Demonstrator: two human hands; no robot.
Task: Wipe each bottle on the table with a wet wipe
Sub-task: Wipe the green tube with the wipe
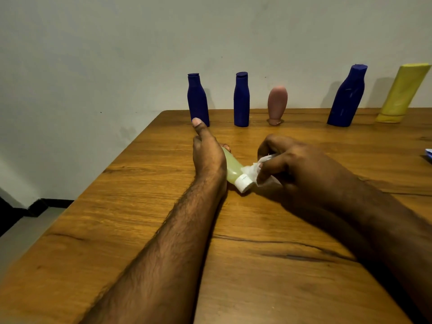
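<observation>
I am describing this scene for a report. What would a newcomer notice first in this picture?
First, the two hands at the table's middle: the left hand holds a pale green bottle tilted, white cap toward the camera, while the right hand presses a wet wipe against it. Next, the row along the far edge: three blue bottles, a pink one and a yellow one.

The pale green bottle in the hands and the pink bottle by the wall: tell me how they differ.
The pale green bottle is see-through, tipped over in the left hand; the pink bottle is opaque and stands untouched on its cap. The green bottle's cap is white and the right hand presses the wet wipe against it; the pink bottle's cap is pink. Both are small and rounded.
</observation>
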